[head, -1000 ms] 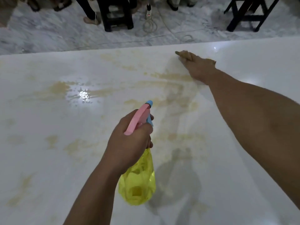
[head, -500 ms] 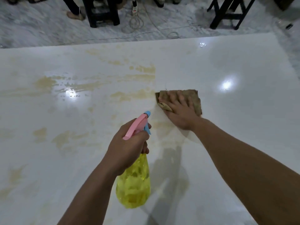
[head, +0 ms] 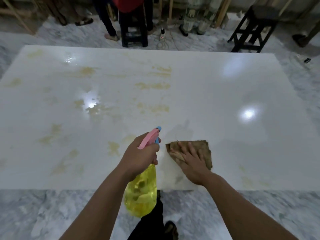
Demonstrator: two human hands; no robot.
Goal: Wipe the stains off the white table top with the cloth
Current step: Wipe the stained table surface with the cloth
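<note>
While I watch through the head camera, this is what I read off the table.

Cloth: a crumpled brown rag (head: 202, 149) lies flat on the glossy white table top (head: 225, 94), near its front edge and a little right of the middle.

Right hand: my right hand (head: 194, 161) presses down on the brown rag with the fingers (head: 191, 148) straight and slightly spread, palm flat; the rag's far and right corners stick out beyond the fingertips.

Stains: yellowish-brown smears (head: 152, 85) spread across the left and centre of the white top, patchy and streaked; a few fainter marks (head: 245, 177) sit near the front edge to the right of the rag. The strip of surface just ahead of the rag looks cleaner, though glare from the ceiling lights makes that hard for me to judge.

Left hand: my left hand (head: 140, 158) is curled tightly round the neck of a translucent yellow plastic spray bottle (head: 141, 193) with a pink and blue trigger head (head: 150, 137), held just left of the rag; the bottle's body hangs over the table's front edge.

Surroundings: a grey-veined marble floor (head: 43, 213) lies around the table. Beyond the far edge stand two dark wooden stools (head: 134, 26) (head: 254, 26), a white power strip with a cable (head: 162, 36), and the legs of other people.
</note>
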